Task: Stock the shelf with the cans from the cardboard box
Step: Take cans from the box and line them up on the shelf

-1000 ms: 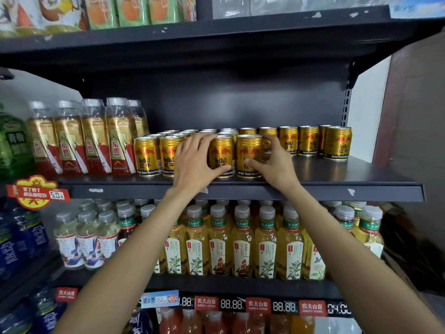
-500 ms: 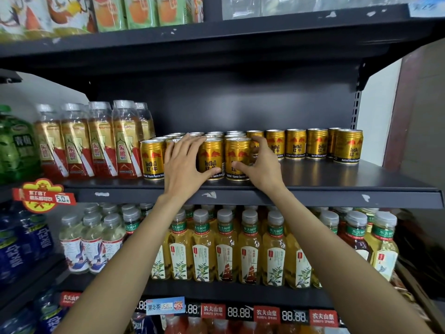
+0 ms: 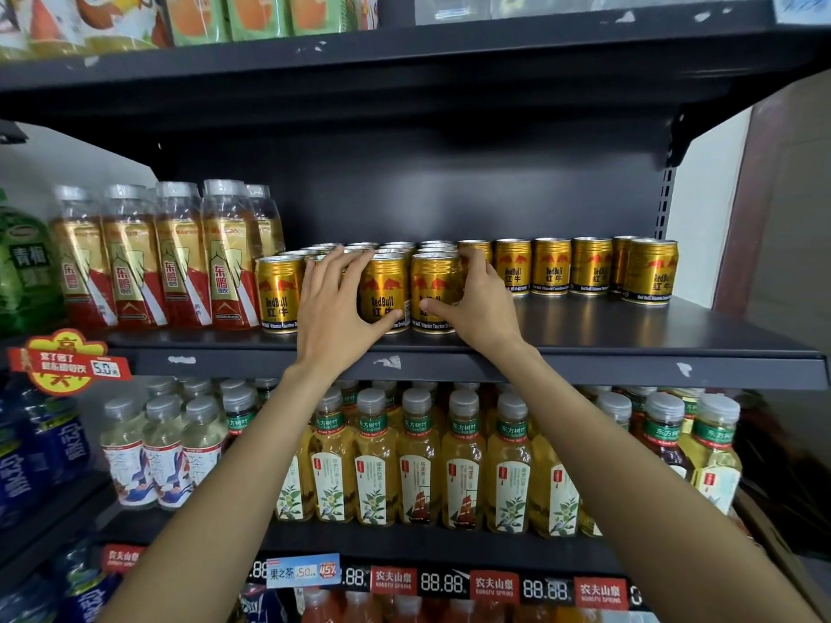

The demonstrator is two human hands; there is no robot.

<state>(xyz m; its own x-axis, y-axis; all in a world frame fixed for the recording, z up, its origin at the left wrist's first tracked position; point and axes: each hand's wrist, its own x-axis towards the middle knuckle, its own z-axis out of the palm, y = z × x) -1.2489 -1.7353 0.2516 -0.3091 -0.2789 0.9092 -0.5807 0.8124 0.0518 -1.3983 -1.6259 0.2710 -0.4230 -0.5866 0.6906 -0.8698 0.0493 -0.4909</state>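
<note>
A dark metal shelf (image 3: 629, 339) spans the scene, with another board above it and a lower one below. On its left end stand tall bottles with gold and red labels (image 3: 175, 263), and left of those a green bottle (image 3: 24, 267). The lower shelf carries a long row of yellow tea bottles (image 3: 418, 465), with pale bottles bearing blue and red bird prints (image 3: 162, 456) to their left and blue bottles (image 3: 40, 447) at the far left edge. Price tags (image 3: 494, 584) line the rail below them, and a red promotional sign (image 3: 63, 359) hangs off the left of the middle shelf's front edge.

The gold cans (image 3: 553, 267) sit on the middle shelf: a packed block several rows deep just right of the tall bottles, and a single row running right along the back, ending with one can (image 3: 650, 272) a little nearer. The cardboard box is out of view.

Both arms reach up to the front of the block. The left hand (image 3: 341, 312) wraps a front can (image 3: 386, 294), fingers spread over its top and left side, thumb pressed low on its front. The right hand (image 3: 481, 303) grips the neighbouring front can (image 3: 434, 294), fingers curled round its right side and thumb across its lower front. The two cans touch side by side, so the hands lie close together, thumbs nearly meeting.
</note>
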